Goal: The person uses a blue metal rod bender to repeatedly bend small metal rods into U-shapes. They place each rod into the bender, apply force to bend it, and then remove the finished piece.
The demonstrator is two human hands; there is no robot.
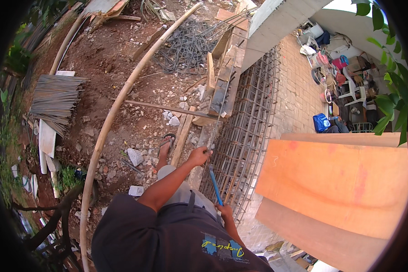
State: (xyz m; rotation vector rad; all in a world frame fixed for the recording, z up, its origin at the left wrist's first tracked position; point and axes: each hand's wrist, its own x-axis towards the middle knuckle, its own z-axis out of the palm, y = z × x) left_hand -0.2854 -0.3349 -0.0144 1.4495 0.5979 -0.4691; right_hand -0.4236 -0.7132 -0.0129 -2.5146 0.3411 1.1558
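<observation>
My right hand (225,211) is wrapped round the lower end of a blue bar (216,187). This bar slants up and away, its far end close to my left hand (199,157). The fingers of that left hand are closed on a thin steel rod (219,121), near the rod's close end. From there the rod runs away along a wooden bench (231,90) with several short dark pegs on top. Exactly how bar and rod meet is too small to make out. Just right of both hands lies a long rebar cage (254,109).
A bamboo pole (114,106) curves along my left over rubble-strewn soil. Cut rods (56,102) are stacked at far left; bent steel pieces (186,47) lie heaped ahead. Orange plywood sheets (331,181) fill the right, with chairs (353,93) and clutter beyond. A concrete column (274,29) slants above.
</observation>
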